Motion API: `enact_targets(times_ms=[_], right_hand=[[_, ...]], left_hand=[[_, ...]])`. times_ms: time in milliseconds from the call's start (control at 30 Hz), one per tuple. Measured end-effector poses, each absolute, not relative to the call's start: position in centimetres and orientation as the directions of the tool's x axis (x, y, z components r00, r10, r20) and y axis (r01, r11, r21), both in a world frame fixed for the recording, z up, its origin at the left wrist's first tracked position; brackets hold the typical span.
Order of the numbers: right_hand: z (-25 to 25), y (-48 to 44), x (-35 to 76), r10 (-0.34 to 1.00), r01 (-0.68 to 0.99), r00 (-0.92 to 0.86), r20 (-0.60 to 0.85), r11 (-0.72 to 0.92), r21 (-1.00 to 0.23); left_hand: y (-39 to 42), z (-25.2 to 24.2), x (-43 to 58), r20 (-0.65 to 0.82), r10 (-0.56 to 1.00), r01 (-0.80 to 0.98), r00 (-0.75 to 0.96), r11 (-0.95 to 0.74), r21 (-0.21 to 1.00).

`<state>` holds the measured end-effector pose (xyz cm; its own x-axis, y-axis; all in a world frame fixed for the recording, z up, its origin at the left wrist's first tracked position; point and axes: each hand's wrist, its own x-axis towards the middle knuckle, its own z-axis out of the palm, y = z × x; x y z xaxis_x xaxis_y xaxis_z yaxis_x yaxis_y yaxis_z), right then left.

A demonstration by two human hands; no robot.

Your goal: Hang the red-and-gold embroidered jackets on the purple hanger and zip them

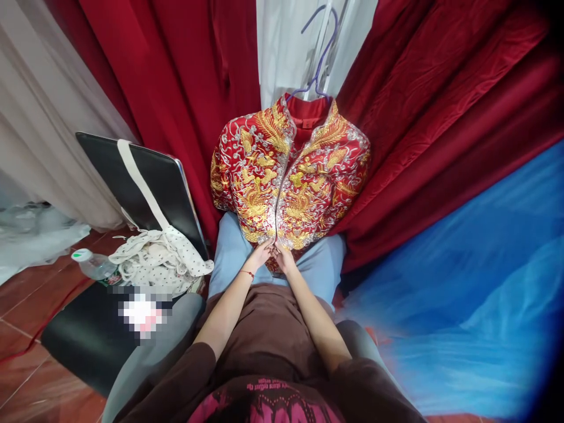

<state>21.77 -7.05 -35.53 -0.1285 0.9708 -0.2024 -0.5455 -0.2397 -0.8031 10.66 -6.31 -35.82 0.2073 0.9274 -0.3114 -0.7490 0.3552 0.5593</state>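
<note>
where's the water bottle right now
In the head view the water bottle lies on its side at the left, on the black chair, touching the dotted cloth bag.

Place: dressmaker's fitting corner | 12 o'clock: embroidered red-gold jacket (288, 179) on hanger (318, 56) | all around: red drapes (440, 100) | 3 o'clock: blue tulle (476, 282)

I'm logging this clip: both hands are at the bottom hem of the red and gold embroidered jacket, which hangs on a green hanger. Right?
Not quite: the head view shows the hanger is purple. The left hand and right hand are indeed at the jacket hem.
</note>
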Motion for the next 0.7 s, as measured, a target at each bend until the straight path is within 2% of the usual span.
enact_targets(times_ms=[200, 467, 700], right_hand=[[-35.57, -7.33, 21.7, 0.965, -0.601, -0.132, -0.228, -0.261, -0.756], [-35.36, -7.78, 21.63, 0.968, -0.597, -0.133, -0.211, -0.249, -0.763], [-35.05, -7.7, 21.52, 0.961, -0.592, -0.113, -0.254, -0.27, -0.759]], left_hand=[[-6.28, -35.68, 10.53, -0.313, 0.917, -0.743, 0.247, 0.387, 0.547], [-6.48, -35.42, 10.56, -0.309, 0.916, -0.733, 0.257, 0.393, 0.555], [-6.42, -35.56, 10.43, -0.302, 0.921, -0.707, 0.247, 0.384, 0.594]])
